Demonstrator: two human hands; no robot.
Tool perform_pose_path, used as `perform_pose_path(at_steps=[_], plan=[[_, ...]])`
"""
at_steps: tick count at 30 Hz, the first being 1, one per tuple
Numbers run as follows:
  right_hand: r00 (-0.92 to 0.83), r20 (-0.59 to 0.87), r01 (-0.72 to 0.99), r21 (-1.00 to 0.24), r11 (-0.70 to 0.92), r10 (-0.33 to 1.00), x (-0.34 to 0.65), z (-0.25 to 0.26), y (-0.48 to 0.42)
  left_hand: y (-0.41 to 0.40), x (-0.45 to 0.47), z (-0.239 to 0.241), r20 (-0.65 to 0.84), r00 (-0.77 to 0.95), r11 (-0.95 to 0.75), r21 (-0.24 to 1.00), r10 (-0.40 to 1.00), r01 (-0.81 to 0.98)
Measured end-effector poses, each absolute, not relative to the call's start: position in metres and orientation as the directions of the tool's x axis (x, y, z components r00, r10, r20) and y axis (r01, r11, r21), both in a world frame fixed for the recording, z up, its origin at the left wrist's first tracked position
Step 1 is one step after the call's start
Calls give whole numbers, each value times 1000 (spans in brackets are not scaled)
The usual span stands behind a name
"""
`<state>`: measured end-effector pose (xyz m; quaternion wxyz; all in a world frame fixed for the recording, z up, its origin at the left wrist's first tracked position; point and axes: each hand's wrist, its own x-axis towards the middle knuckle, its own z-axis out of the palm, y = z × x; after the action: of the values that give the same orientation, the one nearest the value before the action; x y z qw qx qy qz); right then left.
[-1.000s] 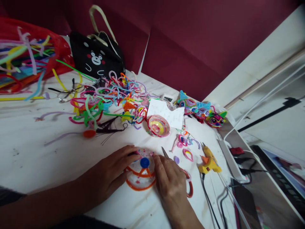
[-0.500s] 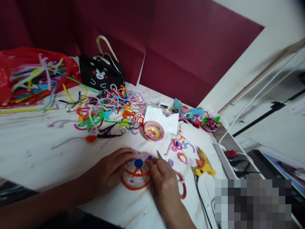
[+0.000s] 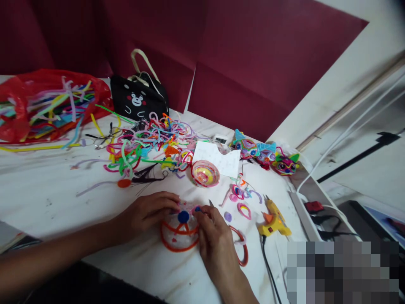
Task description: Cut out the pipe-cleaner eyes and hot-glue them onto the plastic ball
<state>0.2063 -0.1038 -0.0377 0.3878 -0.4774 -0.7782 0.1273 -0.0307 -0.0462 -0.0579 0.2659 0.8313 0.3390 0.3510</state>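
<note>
While the left hand (image 3: 147,214) held the clear dome (image 3: 179,240), the right hand (image 3: 215,236) grasped its other side. Scissors (image 3: 246,254) lay nearby.

The left fingers (image 3: 161,205) and right fingers (image 3: 206,218) are bare and slender, the forearms (image 3: 79,245) are likewise bare, and dark clothing (image 3: 107,287), its details obscured by shadow, shows below the near edge of the surface (image 3: 152,274).

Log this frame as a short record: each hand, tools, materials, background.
Left hand: fingers on the upper left of the clear plastic dome with orange trim
Right hand: fingertips at the rightmost round blue disc
Tools: yellow plastic glue gun; red-handled metal scissors, partly hidden by the right hand
Materials: tangled multicoloured fuzzy stems; red plastic bag holding more
Background: black bag printed with a bear face; colourful animal-face ornaments
</note>
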Motion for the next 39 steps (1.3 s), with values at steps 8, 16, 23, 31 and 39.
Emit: perform_pose_path(at_steps=[8,16,23,31,39], plan=[[-239,511,692,-507,514,826,204,-39,-103,-39,-35,-57,365,545,-601,717,755,353],[-199,431,693,-573,437,880,204,-38,-100,-37,-34,-66,366,465,-548,758,806,353],[-126,376,564,-734,378,918,210,-33,-90,-31,-37,-64,336,427,-501,783,839,369],[-127,379,579,-722,379,916,212,-42,-85,-12,-41,-62,284,342,-410,825,896,388],[-139,375,596,-708,379,917,215,-45,-81,16,-18,-36,418,505,-655,524,755,545]])
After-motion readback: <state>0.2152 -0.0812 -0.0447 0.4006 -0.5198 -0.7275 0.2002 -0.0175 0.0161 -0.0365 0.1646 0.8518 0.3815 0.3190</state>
